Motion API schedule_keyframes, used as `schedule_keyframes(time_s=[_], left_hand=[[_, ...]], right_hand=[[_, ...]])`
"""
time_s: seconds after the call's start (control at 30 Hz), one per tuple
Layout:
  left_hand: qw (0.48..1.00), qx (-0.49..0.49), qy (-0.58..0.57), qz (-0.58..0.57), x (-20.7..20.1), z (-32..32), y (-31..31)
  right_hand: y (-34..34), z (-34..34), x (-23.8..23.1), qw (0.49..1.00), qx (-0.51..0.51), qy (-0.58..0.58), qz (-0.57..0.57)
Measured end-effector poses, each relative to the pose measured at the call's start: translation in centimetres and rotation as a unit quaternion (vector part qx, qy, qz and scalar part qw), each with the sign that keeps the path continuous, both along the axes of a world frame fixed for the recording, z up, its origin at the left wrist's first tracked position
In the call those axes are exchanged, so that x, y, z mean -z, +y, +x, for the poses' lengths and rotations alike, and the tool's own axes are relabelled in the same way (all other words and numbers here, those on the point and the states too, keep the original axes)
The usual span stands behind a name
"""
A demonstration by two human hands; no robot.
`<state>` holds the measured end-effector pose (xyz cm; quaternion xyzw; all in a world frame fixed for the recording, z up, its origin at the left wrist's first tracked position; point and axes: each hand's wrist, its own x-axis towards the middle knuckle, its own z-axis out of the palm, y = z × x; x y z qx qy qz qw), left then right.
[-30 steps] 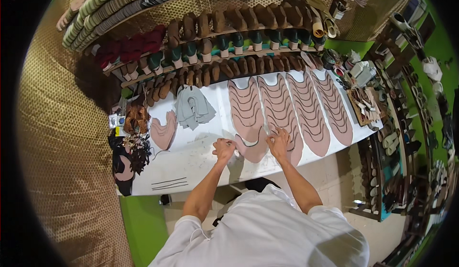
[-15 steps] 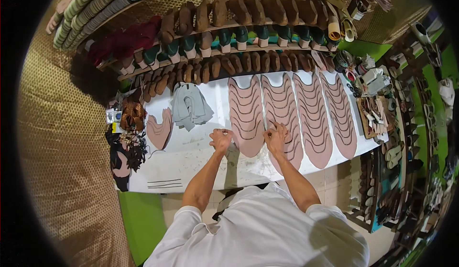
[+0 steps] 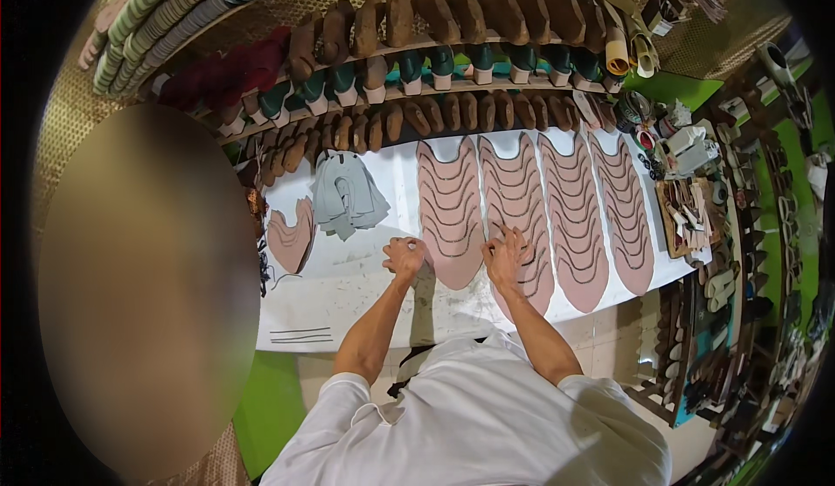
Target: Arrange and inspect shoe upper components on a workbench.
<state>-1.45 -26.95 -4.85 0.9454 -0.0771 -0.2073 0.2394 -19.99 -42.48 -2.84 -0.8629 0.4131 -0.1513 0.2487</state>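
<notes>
Tabletop: white-covered, its shelf-side edge taken as 12 o'clock; the hours below are read from the foremost pink piece
Foremost pink vamp-shaped piece: at the 6 o'clock end of the leftmost column, between the two hands; rounded end toward 6, overlapped with the dark-edged, U-curved pieces toward 12; which lies uppermost is too fine to tell
Left hand: at 9 o'clock, fingers curled and fingertips drawn narrow at the piece's edge; I can't tell whether they grip it
Right hand: at 3 o'clock, fingers bent, part of the hand over the second pink column; thumb and forefinger sit near the piece's edge; a firm pinch can't be made out
Step in hand: probably squaring the foremost piece with its column, one hand at each side
Next move: seems to call for both sides kept level and an even release, without the right hand dragging the neighbouring column
Pink columns: four, side by side; the other three lie toward 2 and 3 o'clock
Grey cut pieces: fanned in a pile at 10 o'clock
Small pink stack: just past 9 o'clock, beside the grey pile
Dark strips: three, roughly parallel, at 8 o'clock
Shoe lasts: brown, shelved at 12 o'clock
</notes>
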Motion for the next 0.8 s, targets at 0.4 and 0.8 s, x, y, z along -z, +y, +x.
schedule_keyframes(time_s=[0.4, 0.8], left_hand=[[0.959, 0.215, -0.185, -0.027, -1.0, -5.5, 3.0], [0.977, 0.035, -0.198, -0.070, -1.5, -1.3, 15.1]], right_hand=[[3.9, -0.3, -1.3, 0.990, -0.111, 0.050, -0.074], [9.9, 8.1, -2.7, 0.961, -0.265, -0.024, -0.071]])
